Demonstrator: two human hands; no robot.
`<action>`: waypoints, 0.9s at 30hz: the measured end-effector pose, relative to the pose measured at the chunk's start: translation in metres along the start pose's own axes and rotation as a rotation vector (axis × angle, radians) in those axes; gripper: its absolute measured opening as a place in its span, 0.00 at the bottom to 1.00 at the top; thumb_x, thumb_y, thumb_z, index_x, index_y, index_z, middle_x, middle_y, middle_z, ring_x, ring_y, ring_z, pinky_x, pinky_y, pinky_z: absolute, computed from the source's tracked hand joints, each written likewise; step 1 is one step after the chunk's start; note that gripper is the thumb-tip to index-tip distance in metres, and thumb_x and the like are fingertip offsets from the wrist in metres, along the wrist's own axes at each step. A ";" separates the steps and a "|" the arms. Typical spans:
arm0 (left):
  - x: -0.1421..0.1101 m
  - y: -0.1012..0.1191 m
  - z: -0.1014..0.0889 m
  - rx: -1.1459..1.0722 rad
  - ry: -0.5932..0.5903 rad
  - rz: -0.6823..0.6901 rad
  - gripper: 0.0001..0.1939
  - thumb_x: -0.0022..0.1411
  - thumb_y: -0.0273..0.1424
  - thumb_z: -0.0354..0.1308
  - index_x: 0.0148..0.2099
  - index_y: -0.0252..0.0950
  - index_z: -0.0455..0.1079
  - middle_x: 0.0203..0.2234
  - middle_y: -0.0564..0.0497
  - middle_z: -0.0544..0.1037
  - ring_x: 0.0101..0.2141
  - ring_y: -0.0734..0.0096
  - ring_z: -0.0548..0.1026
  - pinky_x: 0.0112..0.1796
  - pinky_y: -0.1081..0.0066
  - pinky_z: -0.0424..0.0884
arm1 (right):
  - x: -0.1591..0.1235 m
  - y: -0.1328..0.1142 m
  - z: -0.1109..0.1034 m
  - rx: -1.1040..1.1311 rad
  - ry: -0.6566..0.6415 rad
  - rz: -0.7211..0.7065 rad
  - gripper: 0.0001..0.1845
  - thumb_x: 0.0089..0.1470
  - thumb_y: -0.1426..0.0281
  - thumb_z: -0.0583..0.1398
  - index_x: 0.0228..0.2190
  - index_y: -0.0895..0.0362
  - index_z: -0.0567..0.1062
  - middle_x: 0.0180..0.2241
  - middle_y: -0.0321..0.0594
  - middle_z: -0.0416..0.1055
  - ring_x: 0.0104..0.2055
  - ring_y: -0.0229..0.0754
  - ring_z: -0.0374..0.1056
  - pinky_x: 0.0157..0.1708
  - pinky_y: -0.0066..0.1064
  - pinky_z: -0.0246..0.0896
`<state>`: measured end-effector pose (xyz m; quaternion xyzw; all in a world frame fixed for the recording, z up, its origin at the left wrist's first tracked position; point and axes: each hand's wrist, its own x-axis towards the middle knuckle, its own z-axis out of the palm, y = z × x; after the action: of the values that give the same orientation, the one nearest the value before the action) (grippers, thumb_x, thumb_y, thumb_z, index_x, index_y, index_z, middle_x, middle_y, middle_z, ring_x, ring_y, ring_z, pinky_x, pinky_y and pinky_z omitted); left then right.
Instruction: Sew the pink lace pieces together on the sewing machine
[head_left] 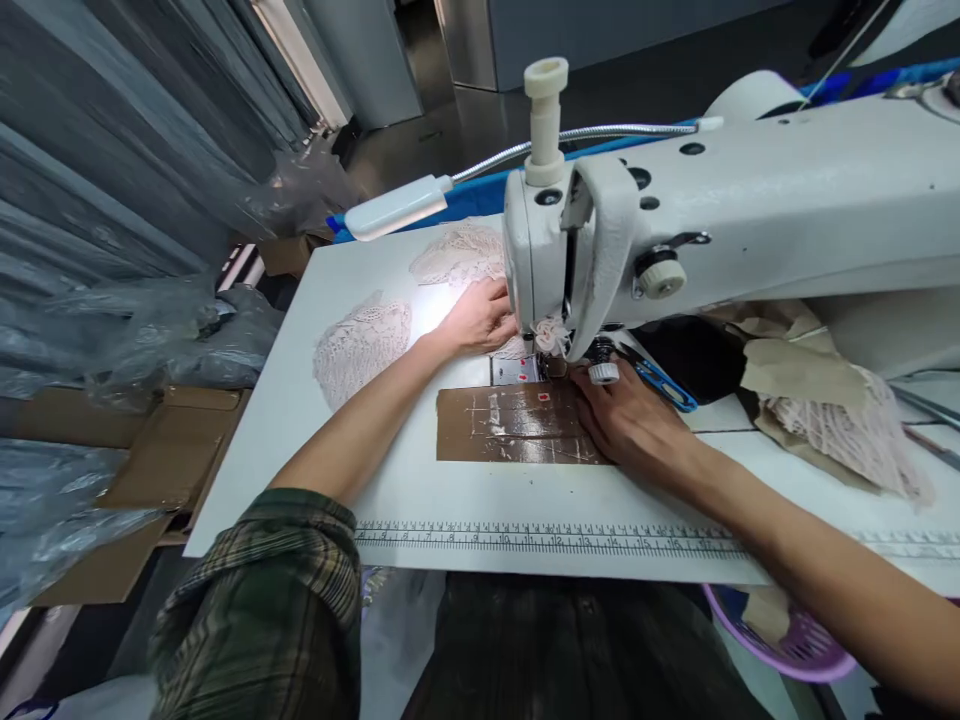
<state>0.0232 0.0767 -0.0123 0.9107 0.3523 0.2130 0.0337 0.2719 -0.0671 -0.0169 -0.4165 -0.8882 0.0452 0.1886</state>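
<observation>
A white sewing machine [555,250] stands over the table, with pale pink lace fabric [551,335] bunched around its needle area. My left hand [480,318] is left of the machine head, its curled fingers on the lace, some tips hidden behind the head. My right hand [634,415] lies right of the needle, fingers bent together towards the presser foot. What its fingertips hold, if anything, is hidden. Below the needle, a brown taped plate [517,425] lies flat, its right end under my right hand. Blue-handled scissors [660,385] lie just behind that hand.
Pink lace pieces [364,345] lie on the white table [300,440] at left, with another lace piece [459,252] behind. Lace and beige scraps [832,410] sit at right. A ruler strip [540,538] lines the front edge. A purple basket [806,650] stands below.
</observation>
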 end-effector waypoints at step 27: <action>-0.187 0.065 -0.109 0.158 0.185 -0.680 0.11 0.67 0.32 0.51 0.33 0.35 0.68 0.32 0.50 0.73 0.32 0.71 0.71 0.33 0.70 0.69 | -0.015 -0.053 0.015 0.461 -0.078 -0.444 0.13 0.65 0.70 0.50 0.36 0.56 0.74 0.35 0.44 0.70 0.34 0.41 0.67 0.34 0.34 0.65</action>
<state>-0.1047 -0.1050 0.0326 0.7181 0.6521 0.2431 0.0002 0.2364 -0.1117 -0.0223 -0.1567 -0.9304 0.2188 0.2490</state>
